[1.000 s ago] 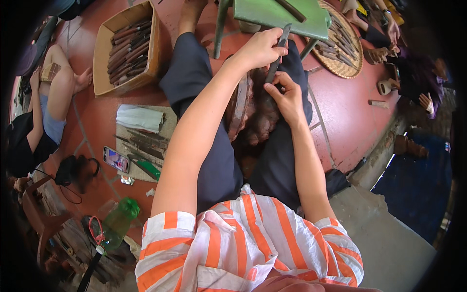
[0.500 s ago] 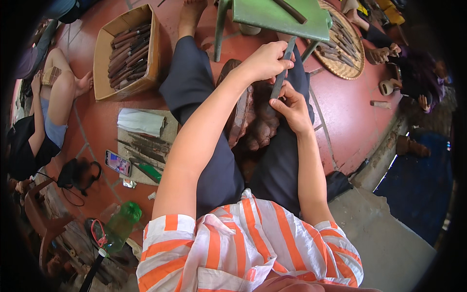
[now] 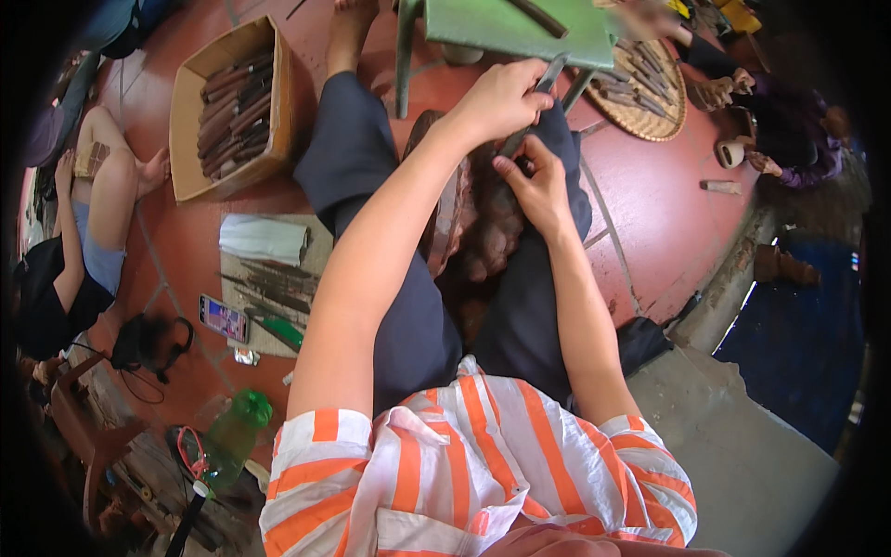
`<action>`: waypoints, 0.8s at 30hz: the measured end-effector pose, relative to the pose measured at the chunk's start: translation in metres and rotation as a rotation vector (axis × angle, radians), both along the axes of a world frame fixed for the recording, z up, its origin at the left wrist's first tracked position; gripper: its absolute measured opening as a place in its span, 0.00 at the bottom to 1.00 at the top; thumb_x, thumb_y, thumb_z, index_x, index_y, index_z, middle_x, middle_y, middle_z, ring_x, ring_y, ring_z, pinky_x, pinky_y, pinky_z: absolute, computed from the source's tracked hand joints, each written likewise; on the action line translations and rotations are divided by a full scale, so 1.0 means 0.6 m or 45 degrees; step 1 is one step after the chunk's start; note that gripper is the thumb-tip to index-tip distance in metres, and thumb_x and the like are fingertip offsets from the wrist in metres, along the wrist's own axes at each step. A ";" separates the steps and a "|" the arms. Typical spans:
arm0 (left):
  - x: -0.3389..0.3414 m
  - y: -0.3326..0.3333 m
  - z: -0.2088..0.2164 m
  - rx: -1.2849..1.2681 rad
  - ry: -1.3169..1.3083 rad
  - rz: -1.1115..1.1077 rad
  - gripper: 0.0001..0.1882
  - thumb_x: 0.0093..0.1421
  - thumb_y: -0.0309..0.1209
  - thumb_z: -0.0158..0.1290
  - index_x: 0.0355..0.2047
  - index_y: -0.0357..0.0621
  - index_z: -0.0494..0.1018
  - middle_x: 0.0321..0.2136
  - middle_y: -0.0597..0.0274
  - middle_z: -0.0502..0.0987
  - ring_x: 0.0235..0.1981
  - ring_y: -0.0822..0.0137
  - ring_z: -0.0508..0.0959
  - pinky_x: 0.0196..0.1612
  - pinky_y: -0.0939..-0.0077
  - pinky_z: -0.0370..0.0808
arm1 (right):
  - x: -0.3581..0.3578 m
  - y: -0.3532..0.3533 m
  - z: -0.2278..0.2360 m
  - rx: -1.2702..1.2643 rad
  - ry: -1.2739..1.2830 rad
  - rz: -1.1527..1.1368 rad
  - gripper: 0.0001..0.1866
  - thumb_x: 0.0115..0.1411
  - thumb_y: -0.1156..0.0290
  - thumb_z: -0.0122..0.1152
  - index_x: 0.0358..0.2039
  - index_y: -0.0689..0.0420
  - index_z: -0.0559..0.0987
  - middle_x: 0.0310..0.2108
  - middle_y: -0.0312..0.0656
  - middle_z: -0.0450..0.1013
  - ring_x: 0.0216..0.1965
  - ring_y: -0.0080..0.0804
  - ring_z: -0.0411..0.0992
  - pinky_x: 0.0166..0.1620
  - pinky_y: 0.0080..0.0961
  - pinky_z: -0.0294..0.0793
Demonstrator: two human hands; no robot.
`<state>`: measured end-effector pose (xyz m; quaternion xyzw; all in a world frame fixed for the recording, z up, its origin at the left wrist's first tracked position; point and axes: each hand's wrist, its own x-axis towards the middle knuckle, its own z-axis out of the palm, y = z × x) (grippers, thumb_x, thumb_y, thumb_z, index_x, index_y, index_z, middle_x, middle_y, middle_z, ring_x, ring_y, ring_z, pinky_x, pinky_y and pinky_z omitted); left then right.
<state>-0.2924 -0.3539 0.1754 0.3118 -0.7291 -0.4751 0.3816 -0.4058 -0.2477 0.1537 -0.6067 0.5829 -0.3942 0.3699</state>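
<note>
A long, flat grey bar (image 3: 552,72), perhaps a file or a blade, slants between my two hands in front of the green stool. My left hand (image 3: 501,99) is closed around its upper part, with the tip showing past the fingers. Lower down, my right hand (image 3: 540,186) pinches the near end between thumb and fingers, which partly hide it. Below the hands, a dark brown piece of carved wood (image 3: 494,243) with rounded lumps stands between my knees. My left forearm covers part of it.
A cardboard box (image 3: 182,139) of wooden-handled tools stands left; a round woven tray (image 3: 673,130) of tools lies right. The green stool (image 3: 585,42) bears a rod. Left of my leg are a white cloth (image 3: 264,239), thin tools, a phone (image 3: 223,317) and a green bottle (image 3: 237,432). People sit both sides.
Both hands have shifted slightly up and left in the picture, still on the bar. Less of the bar shows between them. The whole scene has moved a little left as well.
</note>
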 end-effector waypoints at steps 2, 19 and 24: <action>-0.008 0.004 0.002 0.091 0.030 -0.017 0.08 0.58 0.24 0.51 0.38 0.38 0.70 0.22 0.61 0.75 0.20 0.74 0.74 0.17 0.76 0.68 | -0.016 0.013 -0.003 0.205 -0.312 0.035 0.09 0.54 0.75 0.64 0.34 0.61 0.73 0.33 0.31 0.71 0.34 0.18 0.65 0.39 0.19 0.67; -0.018 0.026 0.031 0.189 0.002 -0.021 0.06 0.60 0.21 0.49 0.38 0.38 0.69 0.20 0.62 0.74 0.21 0.75 0.74 0.23 0.79 0.70 | -0.015 0.021 0.006 -0.079 -0.111 -0.008 0.11 0.54 0.73 0.65 0.31 0.61 0.70 0.31 0.38 0.66 0.38 0.27 0.64 0.46 0.27 0.65; 0.001 0.035 0.009 0.378 0.071 -0.073 0.06 0.63 0.24 0.48 0.40 0.40 0.69 0.20 0.64 0.75 0.17 0.78 0.73 0.17 0.87 0.66 | -0.016 0.036 0.019 -0.039 -0.329 0.165 0.12 0.50 0.73 0.66 0.27 0.61 0.69 0.28 0.42 0.68 0.37 0.39 0.66 0.43 0.32 0.65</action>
